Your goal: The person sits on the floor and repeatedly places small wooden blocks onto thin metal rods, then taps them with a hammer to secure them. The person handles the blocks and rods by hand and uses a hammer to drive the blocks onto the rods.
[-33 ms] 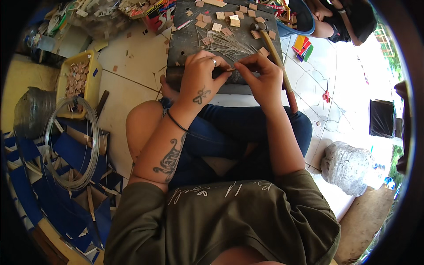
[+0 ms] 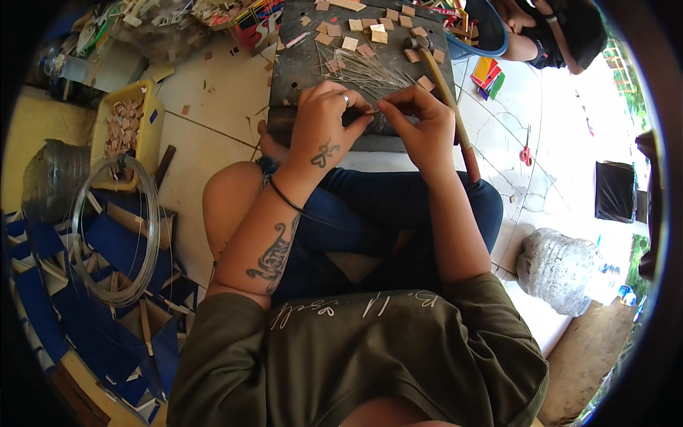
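Wooden chip (image 2: 373, 111) seemingly pinched between both hands (image 2: 377, 124).

Bright daylight (right side overexposed)

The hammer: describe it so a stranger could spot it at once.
Start at the dark work board on the floor in front of the seated person. The hammer lies along its right edge, beside the right hand. Its long wooden handle sets it apart from the small wooden squares and thin wires.
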Demonstrator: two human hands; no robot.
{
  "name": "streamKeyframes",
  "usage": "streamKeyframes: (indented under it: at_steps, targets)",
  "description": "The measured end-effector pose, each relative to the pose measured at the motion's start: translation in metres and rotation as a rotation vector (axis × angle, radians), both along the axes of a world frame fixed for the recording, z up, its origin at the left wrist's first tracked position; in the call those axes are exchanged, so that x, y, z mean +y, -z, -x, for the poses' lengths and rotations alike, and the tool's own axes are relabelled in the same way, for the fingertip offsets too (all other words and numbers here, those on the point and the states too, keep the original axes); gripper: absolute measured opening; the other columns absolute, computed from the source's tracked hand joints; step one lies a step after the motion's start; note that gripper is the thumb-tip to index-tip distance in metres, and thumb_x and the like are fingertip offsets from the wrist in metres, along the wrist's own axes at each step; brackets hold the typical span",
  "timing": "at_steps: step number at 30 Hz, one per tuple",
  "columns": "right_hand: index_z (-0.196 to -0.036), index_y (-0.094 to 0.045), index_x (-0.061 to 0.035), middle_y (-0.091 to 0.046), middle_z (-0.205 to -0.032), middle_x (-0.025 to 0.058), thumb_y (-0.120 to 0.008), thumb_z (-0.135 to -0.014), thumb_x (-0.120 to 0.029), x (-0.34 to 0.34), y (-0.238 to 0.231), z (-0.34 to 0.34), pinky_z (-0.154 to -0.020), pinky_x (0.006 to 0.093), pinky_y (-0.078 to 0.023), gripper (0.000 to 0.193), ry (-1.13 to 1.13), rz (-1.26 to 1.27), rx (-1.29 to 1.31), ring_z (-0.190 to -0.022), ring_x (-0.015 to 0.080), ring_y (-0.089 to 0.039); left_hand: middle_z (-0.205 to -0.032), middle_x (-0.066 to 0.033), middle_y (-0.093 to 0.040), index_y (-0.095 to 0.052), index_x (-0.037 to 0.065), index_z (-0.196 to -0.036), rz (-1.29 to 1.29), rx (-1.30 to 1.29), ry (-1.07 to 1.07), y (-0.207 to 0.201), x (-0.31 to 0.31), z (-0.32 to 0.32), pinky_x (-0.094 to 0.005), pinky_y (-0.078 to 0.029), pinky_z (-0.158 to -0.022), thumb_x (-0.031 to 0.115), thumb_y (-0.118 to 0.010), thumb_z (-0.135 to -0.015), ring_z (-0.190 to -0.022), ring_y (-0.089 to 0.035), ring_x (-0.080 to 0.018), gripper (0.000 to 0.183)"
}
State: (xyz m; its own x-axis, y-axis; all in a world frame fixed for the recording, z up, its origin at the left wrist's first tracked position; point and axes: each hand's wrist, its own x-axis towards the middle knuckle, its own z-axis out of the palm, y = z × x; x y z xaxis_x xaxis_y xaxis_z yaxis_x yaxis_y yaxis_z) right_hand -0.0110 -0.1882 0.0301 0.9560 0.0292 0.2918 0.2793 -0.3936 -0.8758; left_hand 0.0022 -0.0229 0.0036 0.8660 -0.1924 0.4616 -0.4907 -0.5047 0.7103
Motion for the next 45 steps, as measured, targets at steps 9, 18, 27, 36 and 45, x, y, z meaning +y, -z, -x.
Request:
streamKeyframes:
  at_steps: [9, 18, 27, 36, 45]
  targets:
    - [-0.084, -0.066, 0.0020, -0.070, -0.079, 0.0054, -0.073, -0.082, -0.003, 0.001, 0.000, -0.001, -0.071, 0.0238, -0.052, 0.009, -0.001, 0.075, -0.023, -0.075, 0.0098, -0.067, -0.080, -0.0046, -0.066, -0.071, 0.010, -0.080, -0.016, -0.023, 0.004, 0.001, 0.000, 0.000, -0.0367, -0.042, -0.086, 0.011, -0.078, -0.067, -0.088, -0.061, -0.0223, 0.014]
    - [-0.079, -0.066, -0.0012, -0.066, -0.074, 0.0097, -0.075, -0.075, -0.008, 0.003, -0.002, -0.008, -0.066, 0.0329, -0.050, 0.012, -0.027, 0.173, -0.064, -0.070, 0.0224, -0.065, -0.085, -0.0086, -0.067, -0.071, 0.005, -0.084, 0.013, -0.028, 0.051, -0.004, 0.001, -0.003, -0.0372, -0.048, -0.081, 0.010, -0.078, -0.070, -0.085, -0.063, -0.0258, 0.017]
    - [-0.100, -0.067, -0.0059, -0.063, -0.102, 0.0096, -0.076, -0.077, -0.023, -0.027, -0.005, -0.008, -0.081, 0.0386, -0.048, 0.030, 0.121, 0.464, -0.278, -0.094, 0.0285, -0.061, -0.079, -0.0104, -0.069, -0.067, -0.002, -0.083, 0.260, 0.157, 0.127, -0.001, -0.007, -0.010, -0.0306, -0.051, -0.070, 0.005, -0.074, -0.078, -0.075, -0.067, -0.0225, 0.011]
    - [-0.131, -0.050, -0.0088, -0.057, -0.114, 0.0144, -0.064, -0.088, -0.028, -0.072, 0.005, 0.047, -0.092, 0.0463, -0.044, 0.049, 0.446, 0.883, 0.123, -0.112, 0.0324, -0.055, -0.079, -0.0107, -0.069, -0.068, -0.001, -0.078, 0.191, -0.065, 0.086, 0.007, -0.011, -0.006, -0.0300, -0.051, -0.068, 0.004, -0.072, -0.080, -0.073, -0.067, -0.0218, 0.007]
    - [-0.109, -0.066, -0.0042, -0.064, -0.095, 0.0118, -0.075, -0.078, -0.016, -0.011, 0.000, 0.019, -0.077, 0.0353, -0.050, 0.035, 0.067, 0.227, -0.218, -0.086, 0.0262, -0.063, -0.079, -0.0109, -0.068, -0.066, -0.002, -0.080, 0.160, -0.077, 0.133, 0.006, -0.007, -0.004, -0.0306, -0.049, -0.070, 0.005, -0.072, -0.081, -0.074, -0.066, -0.0239, 0.009]
